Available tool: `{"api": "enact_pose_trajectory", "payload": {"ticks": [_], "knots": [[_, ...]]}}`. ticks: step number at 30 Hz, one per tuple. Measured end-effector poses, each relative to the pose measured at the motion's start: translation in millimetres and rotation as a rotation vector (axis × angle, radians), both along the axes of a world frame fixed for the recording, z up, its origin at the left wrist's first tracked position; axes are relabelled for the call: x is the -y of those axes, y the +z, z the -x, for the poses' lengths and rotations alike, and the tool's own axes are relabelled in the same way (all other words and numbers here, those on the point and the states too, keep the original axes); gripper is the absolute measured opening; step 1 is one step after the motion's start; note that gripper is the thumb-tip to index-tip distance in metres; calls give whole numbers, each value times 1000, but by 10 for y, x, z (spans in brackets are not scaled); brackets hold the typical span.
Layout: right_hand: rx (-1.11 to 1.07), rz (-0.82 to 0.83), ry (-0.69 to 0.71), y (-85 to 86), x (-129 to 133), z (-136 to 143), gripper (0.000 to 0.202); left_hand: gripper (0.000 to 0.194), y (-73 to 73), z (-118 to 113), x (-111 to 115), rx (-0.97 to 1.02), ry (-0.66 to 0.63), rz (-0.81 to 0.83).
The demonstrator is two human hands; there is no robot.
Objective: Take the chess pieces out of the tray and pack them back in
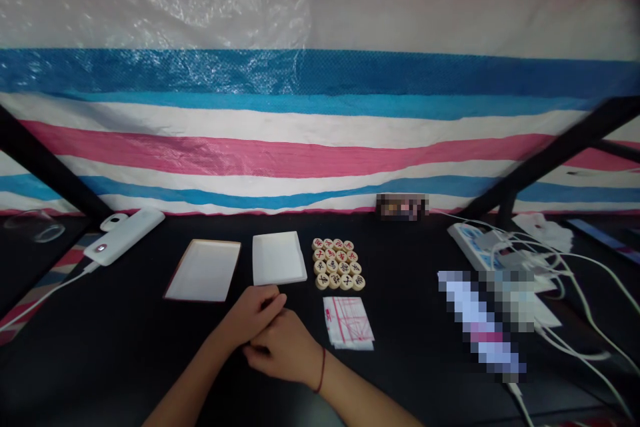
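Observation:
My left hand and my right hand rest together on the black table, touching, with their fingers curled in. The left thumb lies against the back of the right hand. No object shows in either hand. Just beyond them is a shallow white box, and left of it a second open box part with a white inside and brown edges. Xiangqi pieces with red and black characters stand in neat rows to the right. Below these lies a folded white sheet with red lines.
At the left sits a white device on a cable. A power strip with tangled white cables and a blurred phone-like object are at the right. A blurred dark box stands by the striped sheet behind the table.

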State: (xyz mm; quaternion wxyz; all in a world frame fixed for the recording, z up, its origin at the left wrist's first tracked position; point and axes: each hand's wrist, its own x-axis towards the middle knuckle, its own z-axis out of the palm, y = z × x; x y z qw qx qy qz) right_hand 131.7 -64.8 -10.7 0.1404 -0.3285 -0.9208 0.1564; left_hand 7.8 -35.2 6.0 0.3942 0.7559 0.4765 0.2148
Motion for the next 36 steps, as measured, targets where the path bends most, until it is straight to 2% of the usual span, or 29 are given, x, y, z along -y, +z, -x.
{"api": "enact_pose_trajectory", "payload": {"ticks": [17,21,24,26,29,31,33,36], "knots": [[-40,21,8,-3,28,-55,20,41,-10,4,11,-8,-12,-31],[-81,-16,-28,21,152,-130,21,40,-19,-13,22,-17,-33,-41],[-133,-30,-96,107,310,-307,22,40,-58,-20,47,-49,-62,-74],[-216,-21,-201,177,406,-508,22,39,-85,-22,74,-87,-76,-156],[-269,-82,-388,209,482,-883,13,35,-96,-24,103,-142,-50,-408],[-192,-128,-460,155,497,-1110,28,29,-89,-25,90,-163,6,-590],[-132,-136,-503,60,515,-1264,40,23,-90,-21,50,-189,85,-704],[-112,-119,-544,-73,583,-1338,28,29,-120,2,-19,-277,153,-740]]}}
